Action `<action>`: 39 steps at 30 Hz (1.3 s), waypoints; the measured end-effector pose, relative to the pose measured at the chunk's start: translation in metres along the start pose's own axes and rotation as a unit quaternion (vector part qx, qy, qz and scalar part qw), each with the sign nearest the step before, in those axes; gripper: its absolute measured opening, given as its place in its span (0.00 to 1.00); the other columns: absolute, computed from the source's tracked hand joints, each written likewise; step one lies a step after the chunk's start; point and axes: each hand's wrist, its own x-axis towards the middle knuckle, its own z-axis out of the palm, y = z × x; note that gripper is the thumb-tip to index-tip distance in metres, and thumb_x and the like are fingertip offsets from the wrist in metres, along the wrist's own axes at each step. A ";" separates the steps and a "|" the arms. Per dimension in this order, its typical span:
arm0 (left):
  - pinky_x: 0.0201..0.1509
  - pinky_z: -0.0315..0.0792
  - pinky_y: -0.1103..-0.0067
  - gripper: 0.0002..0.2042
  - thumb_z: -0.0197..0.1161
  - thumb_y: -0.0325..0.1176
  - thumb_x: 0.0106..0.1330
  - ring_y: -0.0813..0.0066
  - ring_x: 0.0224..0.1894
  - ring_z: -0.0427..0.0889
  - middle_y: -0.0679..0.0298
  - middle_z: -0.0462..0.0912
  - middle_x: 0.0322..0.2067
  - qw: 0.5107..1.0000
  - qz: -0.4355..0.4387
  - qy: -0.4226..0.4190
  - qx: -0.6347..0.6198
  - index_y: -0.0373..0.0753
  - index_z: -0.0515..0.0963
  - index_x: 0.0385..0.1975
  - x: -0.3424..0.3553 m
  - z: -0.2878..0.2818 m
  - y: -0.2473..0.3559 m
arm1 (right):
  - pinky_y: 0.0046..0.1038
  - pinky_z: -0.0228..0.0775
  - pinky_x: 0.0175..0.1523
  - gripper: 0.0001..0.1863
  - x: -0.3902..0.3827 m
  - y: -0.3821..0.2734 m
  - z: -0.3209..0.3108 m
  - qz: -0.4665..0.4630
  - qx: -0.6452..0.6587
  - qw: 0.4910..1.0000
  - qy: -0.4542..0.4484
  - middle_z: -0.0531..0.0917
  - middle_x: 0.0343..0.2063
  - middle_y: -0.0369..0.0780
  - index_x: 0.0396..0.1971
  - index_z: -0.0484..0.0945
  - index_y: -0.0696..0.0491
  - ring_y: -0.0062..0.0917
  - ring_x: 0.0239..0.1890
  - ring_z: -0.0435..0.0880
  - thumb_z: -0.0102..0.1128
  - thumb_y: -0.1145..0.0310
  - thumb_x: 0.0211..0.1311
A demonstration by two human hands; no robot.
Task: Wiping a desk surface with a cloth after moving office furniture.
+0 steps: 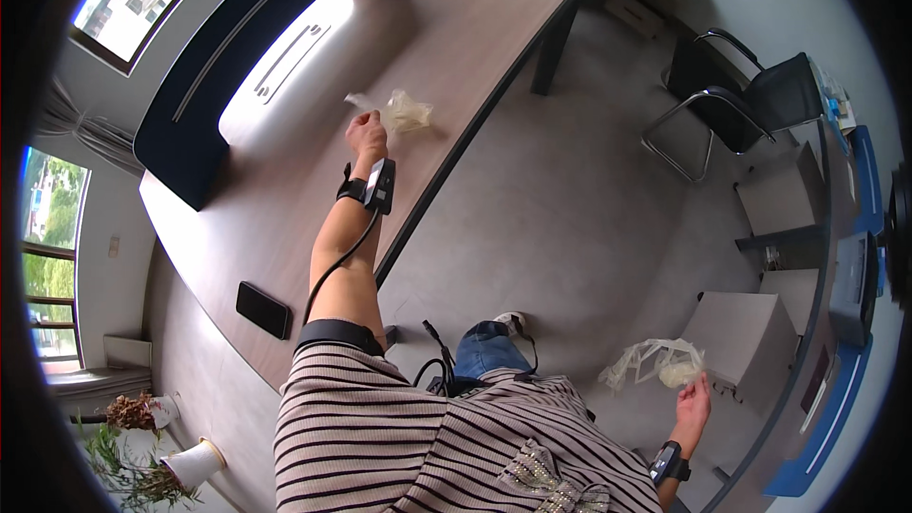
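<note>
The person wears a short-sleeved top with thin dark and pale stripes and a beaded patch low on the front, plus blue jeans. Black bands circle both wrists; the left one carries a small device whose black cable runs to a dark upper-arm cuff.

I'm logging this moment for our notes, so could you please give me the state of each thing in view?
left hand: pinching a scrap of clear wrap, touching the crumpled plastic bag on the desk
right hand: shut on a crinkled plastic bag, held in the air
black phone: lying flat, screen dark
black chair: unoccupied
</note>
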 end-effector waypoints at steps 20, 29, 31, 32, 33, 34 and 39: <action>0.37 0.65 0.74 0.06 0.58 0.32 0.47 0.63 0.34 0.70 0.61 0.74 0.29 0.620 0.414 -0.659 -0.100 0.38 0.74 0.25 -0.427 0.094 0.158 | 0.21 0.60 0.44 0.14 -0.044 -0.052 0.119 -0.262 0.033 0.957 -0.124 0.71 0.28 0.36 0.38 0.66 0.56 0.19 0.33 0.70 0.52 0.73 0.48; 0.45 0.61 0.77 0.13 0.51 0.22 0.49 0.63 0.42 0.64 0.59 0.70 0.37 0.476 0.392 -0.785 -0.070 0.37 0.70 0.37 -0.453 0.074 0.121 | 0.23 0.62 0.46 0.21 -0.043 -0.034 0.124 -0.199 0.096 0.968 -0.121 0.71 0.33 0.39 0.44 0.61 0.58 0.22 0.37 0.70 0.53 0.74 0.47; 0.48 0.57 0.71 0.17 0.51 0.23 0.48 0.61 0.45 0.61 0.61 0.66 0.43 0.458 0.431 -0.776 -0.038 0.42 0.69 0.41 -0.453 0.071 0.122 | 0.23 0.62 0.46 0.25 -0.036 -0.029 0.122 -0.192 0.104 0.967 -0.129 0.71 0.34 0.40 0.46 0.58 0.60 0.22 0.37 0.70 0.54 0.74 0.46; 0.48 0.57 0.71 0.17 0.51 0.23 0.48 0.61 0.45 0.61 0.61 0.66 0.43 0.455 0.430 -0.778 -0.040 0.42 0.69 0.41 -0.455 0.069 0.124 | 0.22 0.63 0.45 0.26 -0.035 -0.029 0.121 -0.199 0.113 0.962 -0.153 0.71 0.33 0.40 0.46 0.57 0.60 0.23 0.37 0.70 0.55 0.74 0.46; 0.48 0.56 0.70 0.18 0.50 0.23 0.49 0.61 0.46 0.59 0.60 0.65 0.44 0.446 0.459 -0.768 0.000 0.42 0.68 0.42 -0.458 0.066 0.127 | 0.22 0.63 0.45 0.27 -0.033 -0.028 0.119 -0.205 0.121 0.955 -0.175 0.71 0.33 0.41 0.46 0.56 0.60 0.23 0.37 0.71 0.55 0.75 0.45; 0.49 0.54 0.69 0.18 0.49 0.23 0.49 0.61 0.47 0.58 0.59 0.63 0.45 0.435 0.488 -0.756 0.041 0.43 0.67 0.43 -0.461 0.065 0.127 | 0.24 0.60 0.49 0.24 -0.031 -0.028 0.117 -0.184 0.120 0.961 -0.170 0.69 0.35 0.41 0.46 0.55 0.58 0.24 0.41 0.68 0.52 0.77 0.47; 0.50 0.53 0.68 0.20 0.48 0.24 0.51 0.60 0.48 0.56 0.57 0.61 0.46 0.354 0.574 -0.736 0.056 0.42 0.63 0.47 -0.482 0.064 0.121 | 0.23 0.65 0.44 0.24 -0.034 -0.038 0.108 -0.155 0.162 0.973 -0.053 0.69 0.32 0.42 0.43 0.56 0.59 0.26 0.37 0.70 0.52 0.81 0.44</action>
